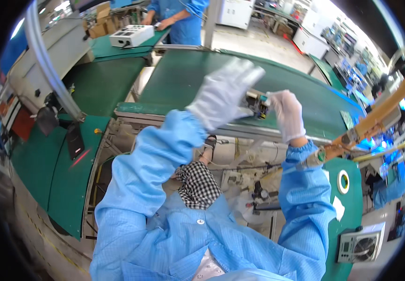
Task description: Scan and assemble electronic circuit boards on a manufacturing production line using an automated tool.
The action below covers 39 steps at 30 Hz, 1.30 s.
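Observation:
My left hand (226,93), in a white glove, is raised over the green conveyor belt (179,77). Its fingers are stretched out and slightly smeared by motion, and I see nothing in them. My right hand (288,114), also gloved, is closed on the edge of a small circuit board assembly (257,104) with dark, teal and yellowish parts. The assembly is held above the belt's near edge, between the two hands. Its left side comes close to my left hand; whether they touch I cannot tell.
A green side table on the left holds a black scanner-like device (75,140) with a red light line beside it. To the right are a tape roll (343,181), a box with a fan (362,244) and a slanting tan pole (375,119). Across the belt, a person in blue stands near a white box (132,35).

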Motion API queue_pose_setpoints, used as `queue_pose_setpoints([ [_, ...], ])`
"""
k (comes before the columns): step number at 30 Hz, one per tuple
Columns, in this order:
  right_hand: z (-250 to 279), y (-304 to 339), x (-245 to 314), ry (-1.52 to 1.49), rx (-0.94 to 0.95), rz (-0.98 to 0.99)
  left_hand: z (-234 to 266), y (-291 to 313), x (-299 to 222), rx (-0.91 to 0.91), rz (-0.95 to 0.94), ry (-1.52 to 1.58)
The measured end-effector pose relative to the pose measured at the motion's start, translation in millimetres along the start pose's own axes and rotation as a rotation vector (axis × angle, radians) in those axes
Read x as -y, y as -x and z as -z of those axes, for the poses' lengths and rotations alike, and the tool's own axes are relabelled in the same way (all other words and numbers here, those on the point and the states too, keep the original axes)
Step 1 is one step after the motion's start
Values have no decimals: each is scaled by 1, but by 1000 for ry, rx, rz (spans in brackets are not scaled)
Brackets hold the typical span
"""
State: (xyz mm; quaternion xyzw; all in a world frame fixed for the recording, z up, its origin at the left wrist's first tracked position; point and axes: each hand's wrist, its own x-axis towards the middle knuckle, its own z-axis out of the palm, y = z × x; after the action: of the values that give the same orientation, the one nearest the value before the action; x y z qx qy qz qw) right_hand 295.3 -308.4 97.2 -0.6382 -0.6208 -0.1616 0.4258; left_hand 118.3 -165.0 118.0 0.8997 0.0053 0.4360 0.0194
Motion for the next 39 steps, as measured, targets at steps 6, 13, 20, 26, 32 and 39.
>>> queue_pose_setpoints([
  [6, -23, -6, 11, 108, 120, 89, -39, -7, 6, 474, 179, 3],
  [13, -14, -27, 14, -408, 210, -878, -40, 5, 7, 558, 171, -5],
  [20, -1, 30, -101, -181, 3, -821, -23, 43, 65, 414, 640, 470],
  [26, -3, 95, -120, 629, 45, -370, -1, 101, 66, -73, 1078, 1519],
  [32, -18, 97, -117, 633, -53, -230, 74, 177, 54, -270, 1184, 1728],
  [39, -14, 99, -121, 474, 110, -344, 176, 264, 42, -388, 1365, 1372],
])
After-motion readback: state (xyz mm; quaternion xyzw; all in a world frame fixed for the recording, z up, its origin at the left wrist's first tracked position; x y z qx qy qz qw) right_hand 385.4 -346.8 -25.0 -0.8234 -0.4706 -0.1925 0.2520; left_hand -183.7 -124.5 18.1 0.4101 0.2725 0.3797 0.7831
